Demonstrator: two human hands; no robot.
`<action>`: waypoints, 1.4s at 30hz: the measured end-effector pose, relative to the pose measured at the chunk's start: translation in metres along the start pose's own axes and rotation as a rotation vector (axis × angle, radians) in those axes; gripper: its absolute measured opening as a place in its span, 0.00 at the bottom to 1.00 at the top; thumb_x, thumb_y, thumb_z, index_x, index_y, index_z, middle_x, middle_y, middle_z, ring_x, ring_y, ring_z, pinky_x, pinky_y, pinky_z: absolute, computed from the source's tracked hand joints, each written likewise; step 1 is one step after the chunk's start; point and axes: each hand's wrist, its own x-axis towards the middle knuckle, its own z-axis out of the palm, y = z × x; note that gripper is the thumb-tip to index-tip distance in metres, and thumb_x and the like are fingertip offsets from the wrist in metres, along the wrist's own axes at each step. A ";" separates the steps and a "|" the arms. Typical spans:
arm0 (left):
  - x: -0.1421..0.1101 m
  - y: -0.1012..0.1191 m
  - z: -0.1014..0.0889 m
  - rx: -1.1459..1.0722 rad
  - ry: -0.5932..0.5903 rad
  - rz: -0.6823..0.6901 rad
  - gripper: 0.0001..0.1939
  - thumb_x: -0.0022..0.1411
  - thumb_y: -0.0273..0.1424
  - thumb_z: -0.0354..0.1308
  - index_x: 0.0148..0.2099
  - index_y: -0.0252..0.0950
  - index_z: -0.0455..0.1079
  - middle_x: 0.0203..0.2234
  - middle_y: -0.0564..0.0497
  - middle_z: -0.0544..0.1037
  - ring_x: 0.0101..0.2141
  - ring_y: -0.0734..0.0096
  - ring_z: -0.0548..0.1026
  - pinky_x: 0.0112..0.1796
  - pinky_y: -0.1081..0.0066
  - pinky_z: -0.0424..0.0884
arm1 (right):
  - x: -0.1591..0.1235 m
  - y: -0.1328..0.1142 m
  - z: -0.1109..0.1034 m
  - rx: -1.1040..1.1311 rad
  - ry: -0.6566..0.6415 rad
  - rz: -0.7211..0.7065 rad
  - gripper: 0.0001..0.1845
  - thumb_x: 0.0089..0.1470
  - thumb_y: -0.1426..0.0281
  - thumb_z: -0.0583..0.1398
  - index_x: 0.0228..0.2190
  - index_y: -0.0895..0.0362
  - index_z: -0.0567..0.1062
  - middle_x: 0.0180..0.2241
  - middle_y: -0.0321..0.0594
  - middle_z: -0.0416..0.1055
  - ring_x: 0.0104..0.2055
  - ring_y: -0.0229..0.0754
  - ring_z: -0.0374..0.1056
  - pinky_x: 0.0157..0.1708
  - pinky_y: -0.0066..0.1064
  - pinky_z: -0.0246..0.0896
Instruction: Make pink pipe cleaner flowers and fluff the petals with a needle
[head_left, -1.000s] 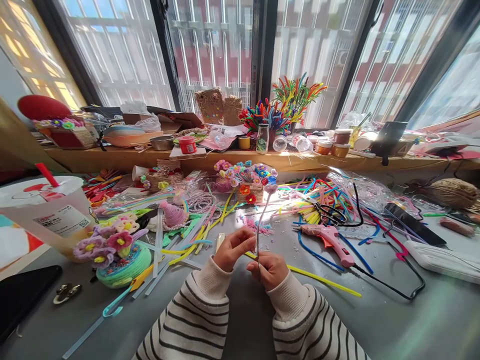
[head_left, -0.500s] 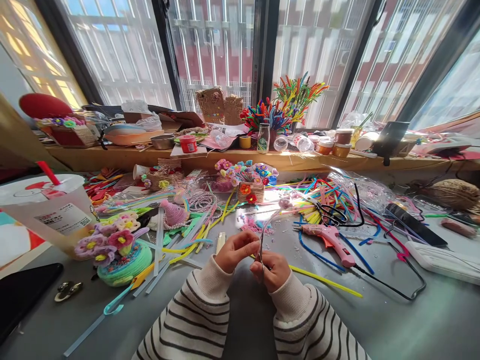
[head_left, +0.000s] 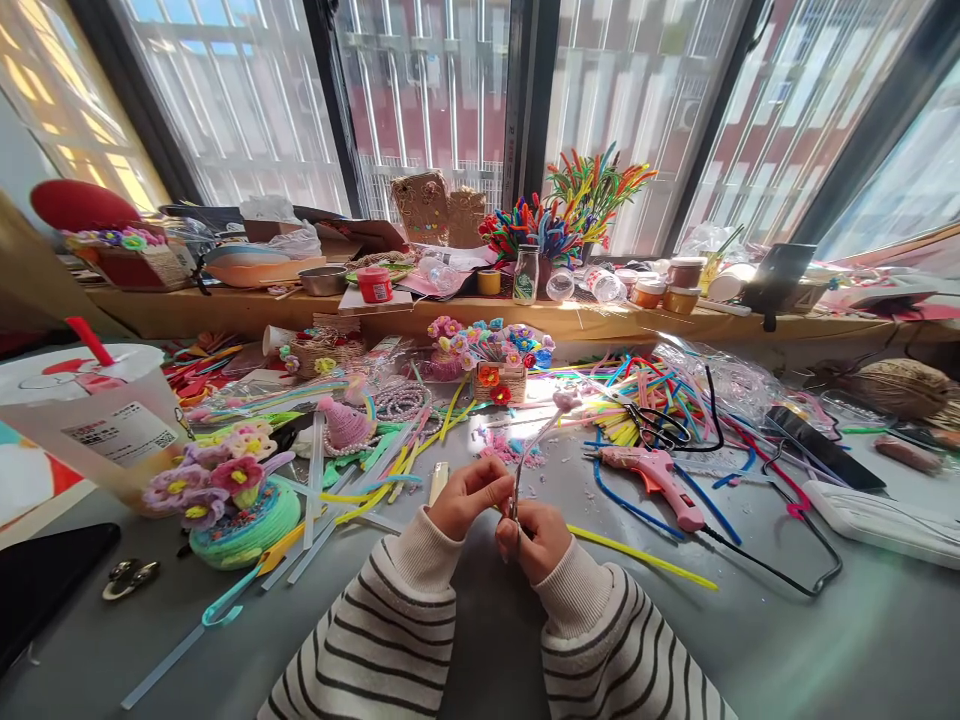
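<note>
Stem (head_left: 535, 441), pinched in your left hand (head_left: 471, 497) and, at four o'clock from that, your right hand (head_left: 541, 541), now leans its pale tip (head_left: 568, 398) toward one o'clock above the bench (head_left: 757, 650), less upright than a second ago, suggesting you are turning it.

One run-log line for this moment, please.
left hand: pinching fuzzy-tipped stem; right hand: gripping it lower; nearby: pink glue gun, yellow pipe cleaner
</note>
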 end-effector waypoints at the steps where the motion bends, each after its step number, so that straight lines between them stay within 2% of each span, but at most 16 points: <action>1: 0.000 0.000 0.000 -0.003 -0.003 -0.008 0.13 0.44 0.38 0.55 0.20 0.32 0.60 0.13 0.56 0.64 0.18 0.80 0.62 0.23 0.76 0.58 | 0.000 0.000 0.000 -0.005 0.001 -0.004 0.37 0.43 0.45 0.37 0.08 0.61 0.64 0.12 0.36 0.58 0.17 0.32 0.54 0.18 0.24 0.48; 9: 0.001 -0.006 -0.005 -0.048 -0.005 0.023 0.12 0.48 0.36 0.53 0.21 0.32 0.60 0.14 0.56 0.64 0.19 0.80 0.62 0.24 0.76 0.58 | 0.000 0.008 0.005 -0.051 0.070 0.024 0.34 0.44 0.47 0.42 0.04 0.59 0.59 0.10 0.36 0.58 0.16 0.32 0.53 0.19 0.25 0.50; 14: 0.001 -0.007 -0.005 -0.058 0.010 0.013 0.12 0.46 0.36 0.54 0.21 0.32 0.60 0.15 0.56 0.63 0.19 0.80 0.62 0.23 0.76 0.58 | -0.001 0.002 0.002 -0.014 0.035 0.017 0.34 0.45 0.49 0.42 0.04 0.59 0.60 0.10 0.36 0.58 0.16 0.31 0.53 0.18 0.24 0.49; 19: -0.001 -0.005 -0.004 -0.089 -0.061 -0.021 0.11 0.46 0.35 0.55 0.20 0.32 0.61 0.14 0.56 0.63 0.18 0.80 0.61 0.22 0.76 0.57 | -0.001 -0.001 0.000 0.031 0.016 -0.019 0.35 0.44 0.46 0.39 0.07 0.60 0.61 0.11 0.35 0.57 0.16 0.32 0.53 0.17 0.24 0.47; 30: 0.001 -0.012 -0.009 -0.122 -0.072 0.034 0.10 0.49 0.34 0.53 0.22 0.32 0.60 0.16 0.55 0.64 0.19 0.80 0.61 0.22 0.76 0.56 | 0.000 0.003 0.001 0.006 0.066 0.001 0.32 0.44 0.48 0.44 0.04 0.58 0.56 0.10 0.34 0.54 0.16 0.32 0.53 0.18 0.25 0.47; 38: 0.002 -0.009 -0.008 -0.054 0.044 0.102 0.09 0.48 0.32 0.54 0.22 0.32 0.61 0.16 0.57 0.61 0.19 0.82 0.59 0.23 0.77 0.56 | 0.000 0.011 0.007 -0.004 0.065 0.059 0.32 0.43 0.48 0.45 0.04 0.58 0.58 0.10 0.34 0.56 0.15 0.31 0.53 0.17 0.25 0.46; 42: 0.002 -0.009 -0.007 -0.070 0.054 0.103 0.09 0.47 0.31 0.54 0.21 0.32 0.61 0.15 0.57 0.61 0.19 0.82 0.59 0.23 0.77 0.55 | 0.000 0.008 0.007 0.009 0.067 0.047 0.32 0.42 0.47 0.44 0.05 0.58 0.58 0.10 0.34 0.54 0.14 0.31 0.51 0.16 0.24 0.44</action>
